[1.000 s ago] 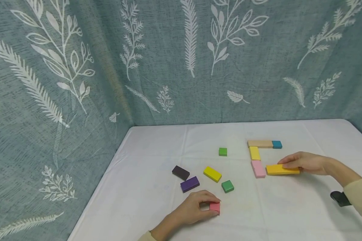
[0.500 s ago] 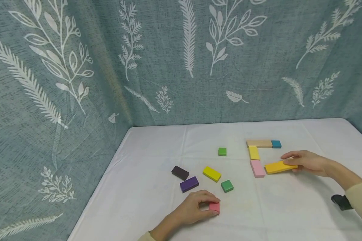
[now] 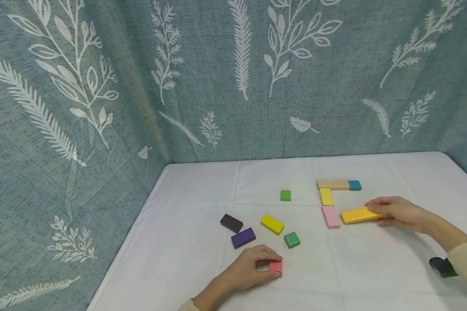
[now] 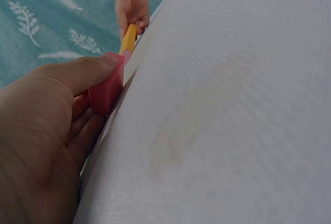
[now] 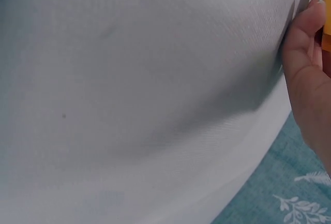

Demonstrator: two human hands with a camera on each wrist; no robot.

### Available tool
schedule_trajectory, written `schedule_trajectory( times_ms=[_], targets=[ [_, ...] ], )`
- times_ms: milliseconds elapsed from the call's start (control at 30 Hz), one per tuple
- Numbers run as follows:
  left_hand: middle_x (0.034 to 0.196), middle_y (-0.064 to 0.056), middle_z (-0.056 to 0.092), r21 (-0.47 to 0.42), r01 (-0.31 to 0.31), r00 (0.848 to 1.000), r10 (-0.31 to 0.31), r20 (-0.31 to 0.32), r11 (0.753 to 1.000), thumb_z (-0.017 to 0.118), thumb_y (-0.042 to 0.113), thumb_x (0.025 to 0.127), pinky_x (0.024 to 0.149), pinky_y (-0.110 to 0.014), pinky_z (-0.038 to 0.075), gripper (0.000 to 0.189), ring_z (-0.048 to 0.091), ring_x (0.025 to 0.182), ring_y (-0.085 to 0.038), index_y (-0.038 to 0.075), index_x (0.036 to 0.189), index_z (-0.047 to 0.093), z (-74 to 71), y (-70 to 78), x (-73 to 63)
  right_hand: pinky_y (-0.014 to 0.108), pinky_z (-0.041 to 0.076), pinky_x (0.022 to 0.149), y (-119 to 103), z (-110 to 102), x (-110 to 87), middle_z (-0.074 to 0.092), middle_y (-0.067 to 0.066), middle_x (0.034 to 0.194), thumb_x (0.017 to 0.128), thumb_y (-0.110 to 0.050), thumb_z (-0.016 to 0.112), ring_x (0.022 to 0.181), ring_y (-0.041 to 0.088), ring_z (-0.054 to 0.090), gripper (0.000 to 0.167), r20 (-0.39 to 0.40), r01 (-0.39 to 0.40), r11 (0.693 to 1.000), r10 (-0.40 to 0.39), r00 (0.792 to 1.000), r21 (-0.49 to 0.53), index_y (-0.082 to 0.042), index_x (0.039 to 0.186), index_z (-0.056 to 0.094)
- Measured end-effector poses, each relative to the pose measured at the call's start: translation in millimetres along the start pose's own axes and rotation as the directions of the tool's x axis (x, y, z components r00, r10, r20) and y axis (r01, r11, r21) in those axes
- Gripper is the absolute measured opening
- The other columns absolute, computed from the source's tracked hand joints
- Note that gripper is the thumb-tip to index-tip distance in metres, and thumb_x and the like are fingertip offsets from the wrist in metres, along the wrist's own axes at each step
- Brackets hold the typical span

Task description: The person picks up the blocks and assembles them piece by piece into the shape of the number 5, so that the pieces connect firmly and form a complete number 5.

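My left hand (image 3: 249,270) pinches a small red-pink block (image 3: 275,267) between thumb and fingers, low over the front of the white table. The left wrist view shows the thumb on top of this red block (image 4: 106,90). Farther right, my right hand (image 3: 402,212) grips the right end of a long orange block (image 3: 359,215). Its left end lies right beside a pink block (image 3: 331,217). That pink block joins a yellow block (image 3: 326,196), a tan block (image 3: 333,185) and a blue block (image 3: 355,185) in a bent line. In the right wrist view only the orange block's edge (image 5: 327,19) shows.
Loose on the white table (image 3: 202,185) lie a black block (image 3: 231,223), a purple block (image 3: 243,237), a yellow block (image 3: 272,224), a green block (image 3: 292,239) and a light green block (image 3: 286,195). A leaf-patterned curtain (image 3: 218,77) stands behind and left.
My right hand has shifted its hold toward the right end of the orange block, which has turned slightly so its right end points farther back. The left hand keeps its pinch in place.
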State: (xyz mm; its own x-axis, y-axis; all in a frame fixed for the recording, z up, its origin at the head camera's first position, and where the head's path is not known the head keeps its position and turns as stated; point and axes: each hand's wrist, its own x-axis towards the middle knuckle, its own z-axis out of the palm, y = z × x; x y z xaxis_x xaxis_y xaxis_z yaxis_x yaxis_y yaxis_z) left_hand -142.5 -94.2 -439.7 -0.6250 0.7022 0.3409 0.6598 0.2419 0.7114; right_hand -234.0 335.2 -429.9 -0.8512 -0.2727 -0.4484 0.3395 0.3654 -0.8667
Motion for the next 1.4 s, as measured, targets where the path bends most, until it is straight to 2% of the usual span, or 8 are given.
schedule_trajectory(
  times_ms=[200, 400, 567, 800, 967, 1067, 1300, 1400],
  targets=[
    [0.101, -0.010, 0.066, 0.006, -0.005, 1.000, 0.005, -0.008, 1.000, 0.076, 0.004, 0.079, 0.087, -0.022, 0.047, 0.028, 0.062, 0.098, -0.017, -0.001, 0.106, 0.069, 12.2, -28.1, -5.5, 0.029, 0.052, 0.074, 2.2, 1.7, -0.9, 0.054, 0.009, 0.110, 0.098, -0.027, 0.056, 0.086, 0.019, 0.054, 0.056, 0.015, 0.010, 0.999, -0.009, 1.000, -0.036, 0.014, 0.133, 0.039],
    [0.104, -0.005, 0.066, -0.004, 0.005, 1.000, -0.005, -0.006, 1.000, 0.076, 0.008, 0.081, 0.088, -0.023, 0.047, 0.028, 0.060, 0.100, -0.013, 0.004, 0.109, 0.069, 14.3, -34.4, -7.8, 0.029, 0.052, 0.074, 3.3, 3.9, -1.4, 0.053, 0.011, 0.112, 0.099, -0.024, 0.054, 0.088, 0.019, 0.054, 0.054, 0.013, 0.018, 0.998, -0.017, 1.000, -0.056, 0.015, 0.133, 0.038],
    [0.103, -0.009, 0.066, -0.021, 0.032, 0.999, -0.032, 0.003, 0.999, 0.075, 0.004, 0.080, 0.087, -0.024, 0.047, 0.028, 0.061, 0.099, -0.017, -0.001, 0.107, 0.069, 13.0, -27.4, -6.0, 0.028, 0.051, 0.072, 1.8, 9.0, -3.0, 0.054, 0.010, 0.111, 0.098, -0.024, 0.055, 0.086, 0.019, 0.051, 0.052, -0.010, 0.028, 0.994, -0.029, 1.000, -0.103, 0.015, 0.130, 0.041],
    [0.101, -0.015, 0.066, -0.025, 0.055, 0.998, -0.055, 0.017, 0.998, 0.074, -0.001, 0.080, 0.087, -0.023, 0.047, 0.026, 0.062, 0.098, -0.021, -0.006, 0.104, 0.068, -0.3, 0.3, -0.7, 0.028, 0.051, 0.072, -2.1, 13.7, -5.9, 0.057, 0.011, 0.110, 0.096, -0.026, 0.058, 0.088, 0.019, 0.050, 0.050, -0.049, 0.057, 0.972, -0.070, 0.996, -0.227, 0.014, 0.125, 0.048],
    [0.101, -0.015, 0.066, -0.022, 0.053, 0.998, -0.053, 0.022, 0.998, 0.074, -0.001, 0.080, 0.087, -0.023, 0.047, 0.026, 0.062, 0.098, -0.021, -0.006, 0.104, 0.068, -2.1, 4.1, 0.7, 0.028, 0.051, 0.073, -2.8, 15.7, -6.3, 0.058, 0.014, 0.113, 0.095, -0.030, 0.060, 0.090, 0.020, 0.051, 0.052, -0.078, 0.056, 0.953, -0.083, 0.993, -0.298, 0.013, 0.123, 0.051],
    [0.101, -0.015, 0.066, -0.025, 0.054, 0.998, -0.053, 0.024, 0.998, 0.074, -0.001, 0.080, 0.087, -0.023, 0.047, 0.026, 0.062, 0.097, -0.020, -0.006, 0.105, 0.068, -0.3, 0.2, 0.4, 0.028, 0.051, 0.073, -3.0, 17.0, -6.1, 0.058, 0.016, 0.113, 0.095, -0.031, 0.060, 0.091, 0.022, 0.051, 0.051, -0.096, 0.052, 0.943, -0.088, 0.991, -0.330, 0.012, 0.122, 0.052],
    [0.103, -0.009, 0.067, -0.015, 0.056, 0.998, -0.056, 0.012, 0.998, 0.075, 0.004, 0.081, 0.088, -0.023, 0.047, 0.028, 0.061, 0.099, -0.016, 0.000, 0.107, 0.069, 13.7, -29.5, -4.9, 0.030, 0.050, 0.074, -3.0, 20.1, -4.8, 0.057, 0.019, 0.114, 0.094, -0.035, 0.060, 0.091, 0.024, 0.050, 0.054, -0.132, 0.023, 0.930, -0.077, 0.988, -0.367, 0.010, 0.123, 0.053],
    [0.105, -0.004, 0.066, -0.019, 0.062, 0.998, -0.061, 0.012, 0.998, 0.075, 0.008, 0.082, 0.088, -0.024, 0.046, 0.028, 0.060, 0.101, -0.013, 0.003, 0.109, 0.069, 15.6, -36.0, -6.2, 0.031, 0.048, 0.074, -3.1, 22.4, -4.4, 0.056, 0.019, 0.113, 0.093, -0.036, 0.061, 0.091, 0.024, 0.050, 0.055, -0.145, 0.014, 0.924, -0.075, 0.987, -0.383, 0.009, 0.123, 0.053]
  ],
)
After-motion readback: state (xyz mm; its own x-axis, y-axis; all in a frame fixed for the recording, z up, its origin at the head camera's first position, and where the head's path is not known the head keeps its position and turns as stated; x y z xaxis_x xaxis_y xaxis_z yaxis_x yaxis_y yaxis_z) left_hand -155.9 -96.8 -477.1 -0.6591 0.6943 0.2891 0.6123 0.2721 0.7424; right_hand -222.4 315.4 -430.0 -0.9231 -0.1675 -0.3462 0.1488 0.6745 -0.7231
